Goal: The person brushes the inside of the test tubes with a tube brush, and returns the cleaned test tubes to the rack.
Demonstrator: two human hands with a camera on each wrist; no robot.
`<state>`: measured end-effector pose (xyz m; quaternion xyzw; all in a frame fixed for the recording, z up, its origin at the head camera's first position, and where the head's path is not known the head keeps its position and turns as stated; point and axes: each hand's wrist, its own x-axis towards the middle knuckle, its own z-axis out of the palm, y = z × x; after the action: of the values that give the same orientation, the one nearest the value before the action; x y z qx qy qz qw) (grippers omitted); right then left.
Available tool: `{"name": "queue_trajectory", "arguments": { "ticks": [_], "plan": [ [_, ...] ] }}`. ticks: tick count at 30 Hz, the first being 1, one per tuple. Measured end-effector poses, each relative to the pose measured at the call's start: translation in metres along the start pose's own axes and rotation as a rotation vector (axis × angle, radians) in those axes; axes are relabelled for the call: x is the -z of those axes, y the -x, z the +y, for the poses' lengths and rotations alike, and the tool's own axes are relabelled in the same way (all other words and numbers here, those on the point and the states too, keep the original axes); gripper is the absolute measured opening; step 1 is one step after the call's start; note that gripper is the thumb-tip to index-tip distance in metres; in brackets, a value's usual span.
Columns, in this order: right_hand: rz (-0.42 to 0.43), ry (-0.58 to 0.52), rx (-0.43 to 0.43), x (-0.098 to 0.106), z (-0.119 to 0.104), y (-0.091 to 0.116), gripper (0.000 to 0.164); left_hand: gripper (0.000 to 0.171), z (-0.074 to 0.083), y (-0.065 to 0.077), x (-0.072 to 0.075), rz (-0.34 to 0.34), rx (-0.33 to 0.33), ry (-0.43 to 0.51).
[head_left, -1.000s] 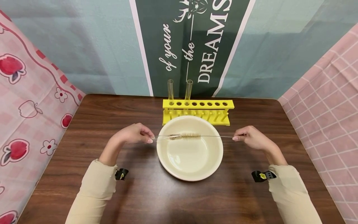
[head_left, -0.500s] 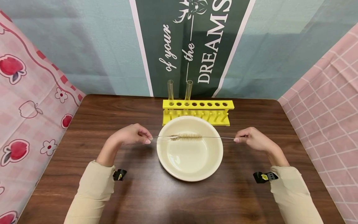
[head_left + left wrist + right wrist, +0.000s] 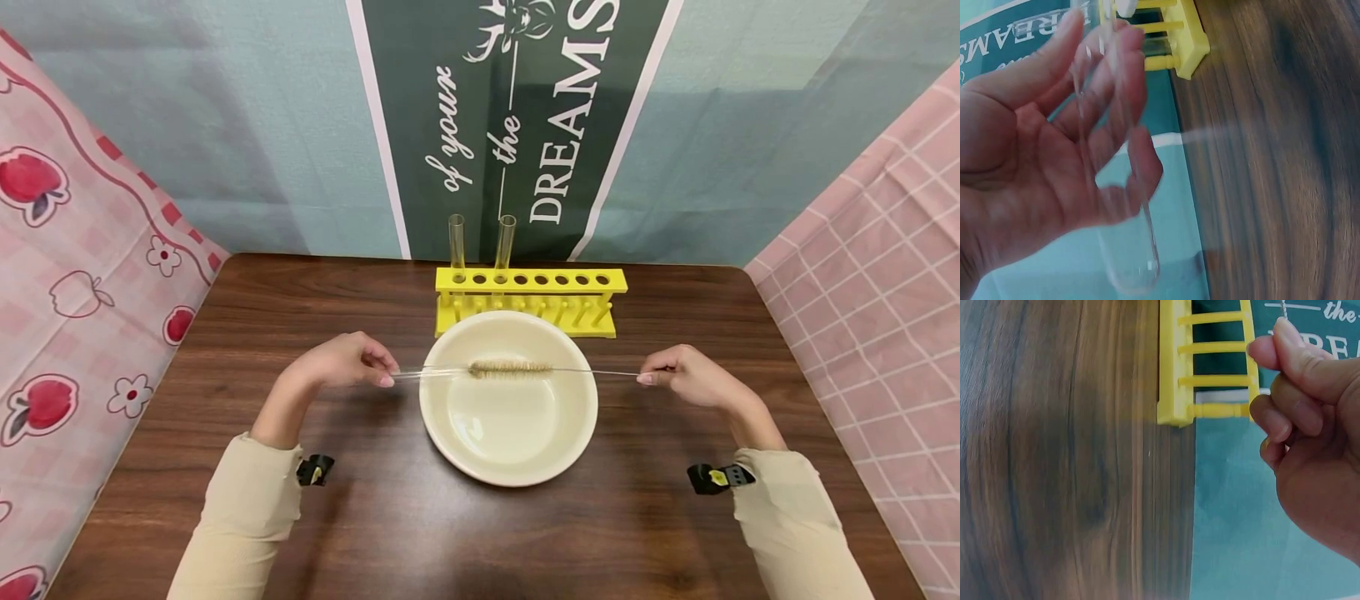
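Over the bowl, a clear glass test tube (image 3: 435,372) lies level in the grip of my left hand (image 3: 348,362). In the left wrist view the rounded closed end of the tube (image 3: 1132,269) sticks out past the little finger. My right hand (image 3: 686,375) pinches the thin wire handle (image 3: 611,372) of a test tube brush between thumb and forefinger. The brush's pale bristles (image 3: 510,368) show at the mouth of the tube, in line with it. Below both sits a cream bowl (image 3: 510,475) on the table.
Behind the bowl stands a yellow test tube rack (image 3: 577,281) with two upright glass test tubes (image 3: 458,242) in it. Dark wood table (image 3: 480,542) surrounds the bowl. Patterned cloths hang at the back and both sides.
My hands have moved apart, the left to the left and the right to the right. The brush's bristles have slid out to the right, from inside the test tube to its mouth.
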<state>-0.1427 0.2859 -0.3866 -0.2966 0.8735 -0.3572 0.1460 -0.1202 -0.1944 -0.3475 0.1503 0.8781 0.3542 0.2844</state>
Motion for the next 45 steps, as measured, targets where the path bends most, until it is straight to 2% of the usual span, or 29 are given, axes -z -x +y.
{"name": "queue_trajectory", "arguments": {
  "ticks": [5,16,28,35,41,45],
  "plan": [
    [0.008,-0.034,0.006,0.004,0.006,0.010,0.023,0.017,-0.007,0.007,0.002,0.018,0.046,0.010],
    [-0.013,-0.089,0.024,-0.001,0.008,0.008,0.024,0.017,-0.006,0.000,-0.004,0.020,0.008,-0.007],
    [-0.011,-0.100,0.029,-0.006,0.009,0.005,0.021,0.017,0.002,-0.004,-0.008,0.014,0.041,-0.017],
    [-0.016,-0.137,-0.019,-0.008,0.012,0.006,0.018,0.017,0.004,-0.005,-0.011,0.046,0.056,-0.004],
    [0.001,-0.183,-0.061,-0.010,0.012,0.005,0.014,0.016,0.004,-0.006,-0.014,0.106,0.032,-0.021],
    [0.022,-0.228,-0.140,-0.009,0.010,0.001,0.017,0.016,0.004,-0.007,-0.016,0.154,0.028,-0.025]
  ]
}}
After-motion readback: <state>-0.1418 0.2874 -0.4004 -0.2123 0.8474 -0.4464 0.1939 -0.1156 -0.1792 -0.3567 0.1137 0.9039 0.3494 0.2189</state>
